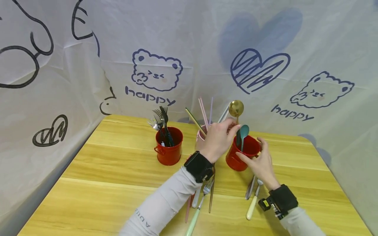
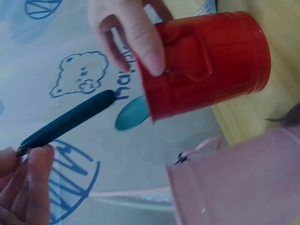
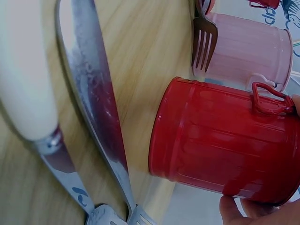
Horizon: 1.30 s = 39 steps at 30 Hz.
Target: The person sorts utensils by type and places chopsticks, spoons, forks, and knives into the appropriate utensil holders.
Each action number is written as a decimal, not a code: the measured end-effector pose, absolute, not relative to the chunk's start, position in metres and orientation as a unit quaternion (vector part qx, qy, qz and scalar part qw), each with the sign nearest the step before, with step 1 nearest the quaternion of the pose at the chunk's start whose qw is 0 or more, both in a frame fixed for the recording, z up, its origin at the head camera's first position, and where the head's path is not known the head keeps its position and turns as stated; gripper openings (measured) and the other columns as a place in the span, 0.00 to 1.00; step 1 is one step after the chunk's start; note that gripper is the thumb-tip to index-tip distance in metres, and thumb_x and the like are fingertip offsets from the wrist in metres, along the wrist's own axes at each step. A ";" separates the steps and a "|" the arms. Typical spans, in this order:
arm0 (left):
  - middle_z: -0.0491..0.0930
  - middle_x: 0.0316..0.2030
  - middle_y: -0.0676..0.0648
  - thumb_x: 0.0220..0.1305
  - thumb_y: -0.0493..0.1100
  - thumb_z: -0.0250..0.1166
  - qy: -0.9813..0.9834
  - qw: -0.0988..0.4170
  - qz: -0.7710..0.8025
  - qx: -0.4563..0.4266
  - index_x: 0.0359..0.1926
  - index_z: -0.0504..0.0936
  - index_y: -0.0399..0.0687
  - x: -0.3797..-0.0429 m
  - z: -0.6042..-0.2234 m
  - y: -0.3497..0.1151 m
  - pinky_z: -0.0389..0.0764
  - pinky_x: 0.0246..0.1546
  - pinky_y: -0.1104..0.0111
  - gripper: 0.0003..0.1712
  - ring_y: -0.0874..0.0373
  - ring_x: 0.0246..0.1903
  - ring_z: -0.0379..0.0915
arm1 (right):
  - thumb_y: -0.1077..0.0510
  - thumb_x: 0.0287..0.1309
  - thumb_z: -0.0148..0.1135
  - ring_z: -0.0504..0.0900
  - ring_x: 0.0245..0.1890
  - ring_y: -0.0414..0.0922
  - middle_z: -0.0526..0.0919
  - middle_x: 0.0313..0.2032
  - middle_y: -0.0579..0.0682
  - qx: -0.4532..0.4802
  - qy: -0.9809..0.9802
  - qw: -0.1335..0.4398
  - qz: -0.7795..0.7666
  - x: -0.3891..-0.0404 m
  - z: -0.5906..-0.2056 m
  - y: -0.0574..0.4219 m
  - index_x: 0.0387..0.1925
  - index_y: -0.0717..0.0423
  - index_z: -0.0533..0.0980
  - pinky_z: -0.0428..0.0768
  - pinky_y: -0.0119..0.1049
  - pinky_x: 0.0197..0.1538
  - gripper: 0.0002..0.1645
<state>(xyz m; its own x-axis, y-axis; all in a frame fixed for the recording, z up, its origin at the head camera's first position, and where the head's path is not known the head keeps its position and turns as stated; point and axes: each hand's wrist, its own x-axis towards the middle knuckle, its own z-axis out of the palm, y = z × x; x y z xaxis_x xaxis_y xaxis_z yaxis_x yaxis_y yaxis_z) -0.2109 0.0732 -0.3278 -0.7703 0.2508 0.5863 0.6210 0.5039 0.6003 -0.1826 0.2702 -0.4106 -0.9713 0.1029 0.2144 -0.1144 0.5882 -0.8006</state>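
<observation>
We Pinch a Gold Spoon (image 1: 236, 108) Over a Red Bucket (image 3: 220, 140)

Well to the left of our fingers, a second bucket (image 1: 169, 155), also red, holds forks (image 1: 164, 114). Nearer us than our left fingers, a green-handled fork (image 1: 194, 221) lies on the table (image 1: 118, 164). Just beside those fingers stands a pink bucket (image 3: 253, 51) with thin sticks (image 1: 203, 111). Our left hand (image 1: 217, 139) pinches the gold spoon, bowl up, dark handle end just above the red bucket's mouth, beside a teal spoon (image 1: 244, 131). Nearer us than our right fingers lies a cream-handled utensil (image 1: 252, 208); our right hand (image 1: 262, 164) grips the red bucket's rim.
</observation>
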 end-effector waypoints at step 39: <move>0.75 0.22 0.51 0.69 0.42 0.65 -0.918 0.014 -0.324 -0.229 0.37 0.83 0.43 -0.198 -0.407 -0.007 0.69 0.22 0.74 0.06 0.60 0.22 0.69 | 0.56 0.55 0.75 0.67 0.68 0.64 0.65 0.69 0.70 -0.009 -0.879 0.110 0.464 -0.183 -0.410 0.271 0.76 0.64 0.46 0.72 0.63 0.67 0.60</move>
